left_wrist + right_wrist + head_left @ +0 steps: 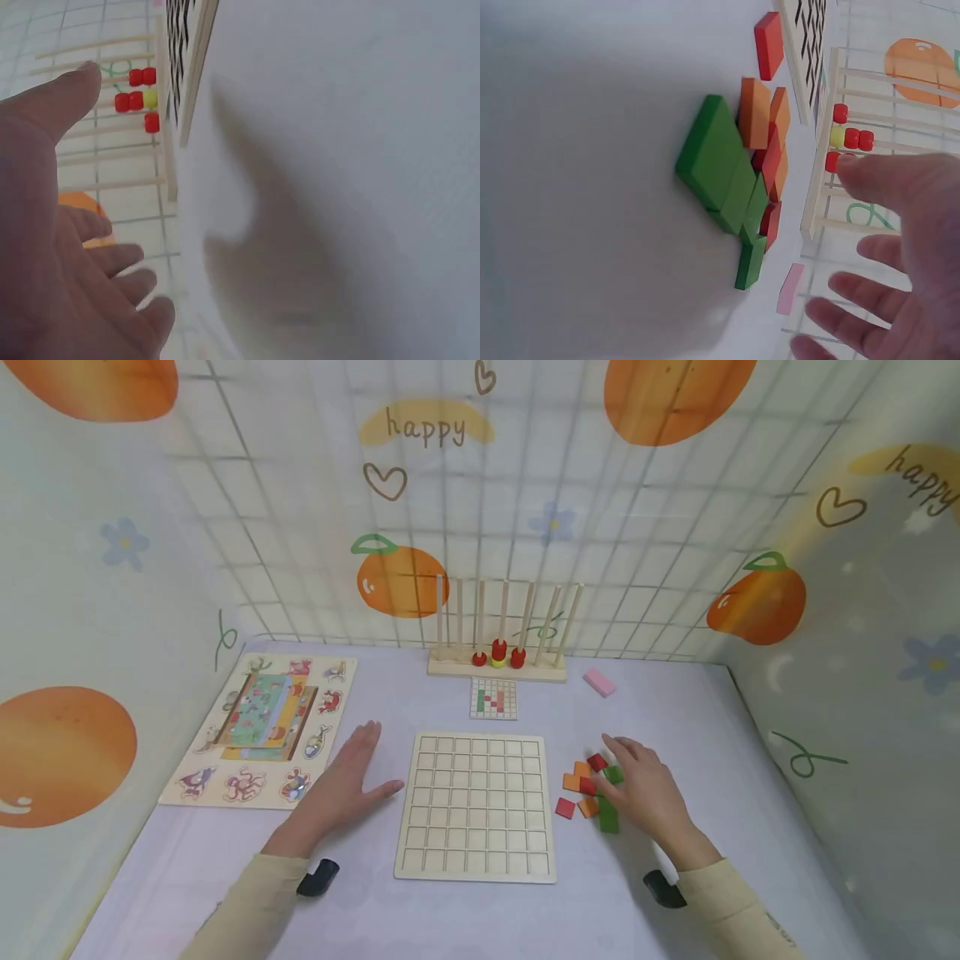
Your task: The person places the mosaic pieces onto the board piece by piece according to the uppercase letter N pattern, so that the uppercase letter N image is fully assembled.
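Observation:
A wooden grid board [475, 810] with bare squares lies between the two hands. My left hand [341, 789] is held with its fingers extended and thumb apart, left of the board and partly over a sea-animal puzzle board [202, 760]. Nothing is in its palm in the left wrist view. Over a loose group of red, orange and green square tiles [588, 807], right of the grid board, hovers my right hand [648, 793], fingers loosely bent and holding nothing. In the right wrist view the green tiles [716, 157] lie apart from the fingers.
Behind the board lies a small pattern card [493, 699] with coloured squares. Farther back stands a wooden peg rack [497, 672] with red and yellow beads. A pink block [599, 682] lies at the back right. Printed cloth walls surround the table.

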Tool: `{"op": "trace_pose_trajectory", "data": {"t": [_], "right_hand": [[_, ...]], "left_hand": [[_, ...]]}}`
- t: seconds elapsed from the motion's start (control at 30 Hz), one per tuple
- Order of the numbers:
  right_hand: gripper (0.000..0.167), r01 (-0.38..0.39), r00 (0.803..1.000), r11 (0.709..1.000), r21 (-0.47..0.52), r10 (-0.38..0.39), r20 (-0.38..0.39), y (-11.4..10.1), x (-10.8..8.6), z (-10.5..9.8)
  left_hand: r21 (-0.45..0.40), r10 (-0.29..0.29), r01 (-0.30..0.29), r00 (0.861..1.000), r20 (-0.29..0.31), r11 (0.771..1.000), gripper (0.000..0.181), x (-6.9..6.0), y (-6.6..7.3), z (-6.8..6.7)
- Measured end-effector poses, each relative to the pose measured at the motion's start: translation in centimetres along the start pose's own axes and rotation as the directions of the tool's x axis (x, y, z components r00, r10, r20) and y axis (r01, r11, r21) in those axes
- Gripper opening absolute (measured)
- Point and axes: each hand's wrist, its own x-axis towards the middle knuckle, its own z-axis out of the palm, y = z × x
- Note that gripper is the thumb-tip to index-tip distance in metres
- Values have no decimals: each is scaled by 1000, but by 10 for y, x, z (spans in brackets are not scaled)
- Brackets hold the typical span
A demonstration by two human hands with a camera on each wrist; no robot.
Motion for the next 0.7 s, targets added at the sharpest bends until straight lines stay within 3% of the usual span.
{"op": "trace_pose_trajectory", "data": {"t": [0.27, 0.7], "right_hand": [[65, -26, 999, 997, 78, 22, 47, -4, 0, 3], [57, -35, 995, 985, 166, 19, 102, -8, 5, 15]], "left_hand": [[-135, 8, 2, 997, 73, 991, 96, -8, 6, 17], [-179, 56, -35, 992, 113, 983, 90, -11, 4, 23]]}}
